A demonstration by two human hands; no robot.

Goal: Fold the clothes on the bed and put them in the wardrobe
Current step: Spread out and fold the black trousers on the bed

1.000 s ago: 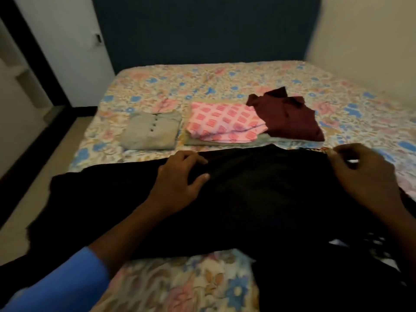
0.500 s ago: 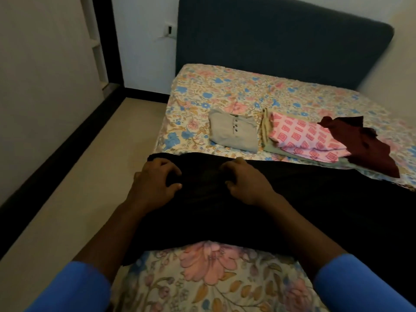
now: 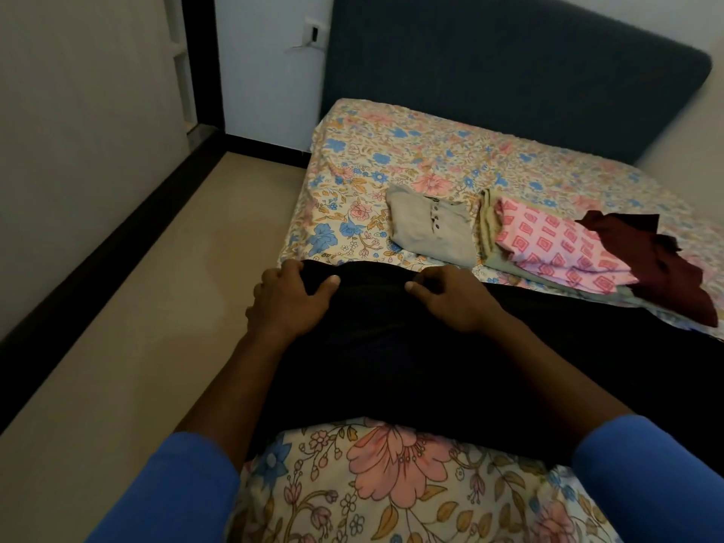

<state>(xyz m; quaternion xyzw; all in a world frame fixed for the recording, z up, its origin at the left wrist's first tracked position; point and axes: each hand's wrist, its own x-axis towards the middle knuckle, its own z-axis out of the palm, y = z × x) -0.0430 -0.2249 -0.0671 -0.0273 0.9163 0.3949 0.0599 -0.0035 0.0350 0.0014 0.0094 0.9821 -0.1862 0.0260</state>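
Note:
A black garment (image 3: pixel 431 358) lies spread across the near side of the floral bed (image 3: pixel 391 162). My left hand (image 3: pixel 290 299) grips its far-left corner at the bed's edge, fingers curled over the cloth. My right hand (image 3: pixel 454 297) pinches the far edge a little to the right. Beyond them lie a folded grey buttoned shirt (image 3: pixel 423 229), a folded pink patterned cloth (image 3: pixel 556 248) on top of a pale green one, and a maroon garment (image 3: pixel 658 264) loosely folded at the right.
A dark blue headboard (image 3: pixel 509 72) stands behind the bed. Beige floor (image 3: pixel 156 327) runs along the bed's left side, bounded by a light wall with black skirting (image 3: pixel 78 291). A wall switch (image 3: pixel 313 35) sits by the headboard.
My view swung left toward the bed's edge. My right hand travelled from the garment's right end to its left part, and both hands now hold the far-left edge close together.

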